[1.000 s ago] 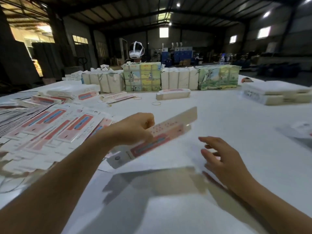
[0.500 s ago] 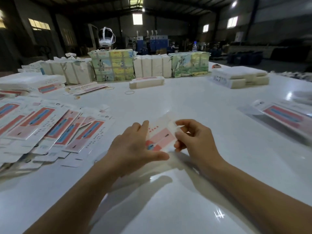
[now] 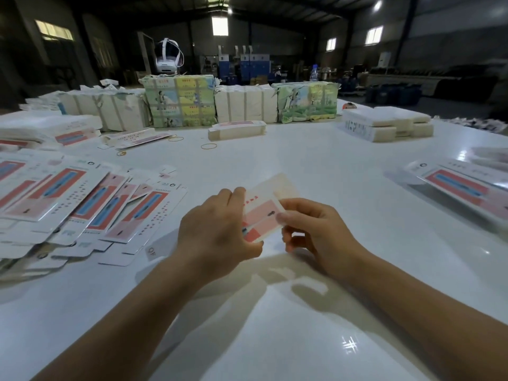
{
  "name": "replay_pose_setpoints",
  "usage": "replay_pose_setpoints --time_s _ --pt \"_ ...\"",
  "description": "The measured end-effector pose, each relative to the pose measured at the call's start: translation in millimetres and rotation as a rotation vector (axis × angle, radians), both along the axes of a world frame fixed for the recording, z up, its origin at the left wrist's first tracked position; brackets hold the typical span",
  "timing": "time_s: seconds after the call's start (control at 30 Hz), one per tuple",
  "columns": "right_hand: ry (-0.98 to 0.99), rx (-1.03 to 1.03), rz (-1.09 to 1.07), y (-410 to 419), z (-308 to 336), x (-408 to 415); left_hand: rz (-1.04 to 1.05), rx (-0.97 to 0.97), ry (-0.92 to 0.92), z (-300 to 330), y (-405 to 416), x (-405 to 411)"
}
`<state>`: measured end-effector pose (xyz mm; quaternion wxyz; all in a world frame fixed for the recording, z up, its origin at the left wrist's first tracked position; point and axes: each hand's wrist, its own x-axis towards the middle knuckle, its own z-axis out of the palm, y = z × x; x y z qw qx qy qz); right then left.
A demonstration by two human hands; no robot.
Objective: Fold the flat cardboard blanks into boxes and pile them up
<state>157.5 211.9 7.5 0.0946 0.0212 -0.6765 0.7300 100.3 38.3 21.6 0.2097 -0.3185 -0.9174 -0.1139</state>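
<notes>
Both hands pinch one blank, held up just over the counter

The left hand [image 3: 220, 232] grips the near side of the cardboard blank [image 3: 262, 213] and the right hand [image 3: 310, 229] pinches its right edge with thumb and fingers — the card is between them, above the white counter [image 3: 302, 166] and right of the spread of flat blanks [image 3: 90, 204]. The card is thin and looks bendy. If the hands squeeze off the fold lines it could crease wrong, or a flap could tear, or it could slip out. Compared with half a second ago, the blank is tipped up more and more of its pink face shows — the hands have barely moved.
</notes>
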Motion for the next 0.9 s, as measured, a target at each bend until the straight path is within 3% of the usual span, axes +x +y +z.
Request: replay_pose_setpoints --time_s 0.07,0.3,0.47,0.57,0.9 --pt "-0.02 -0.005 0.062 0.2 0.3 -0.6 -0.013 -0.008 -0.037 2.6 0.0 0.0" --pt "0.058 0.322 0.032 2.6 -2.8 1.2 -0.075 0.08 -0.225 13.3 -8.1 -8.9" --pt "0.229 0.316 -0.363 3.2 -7.0 0.2 -0.072 0.141 -0.367 12.1 -15.1 -16.0" --pt "0.246 0.411 -0.446 -0.6 -7.7 0.7 -0.067 0.125 -0.379 6.9 -17.6 -20.2" --pt "0.248 0.465 -0.308 -17.9 -8.1 6.1 -0.17 0.124 -0.252 -1.4 -10.8 -22.6"
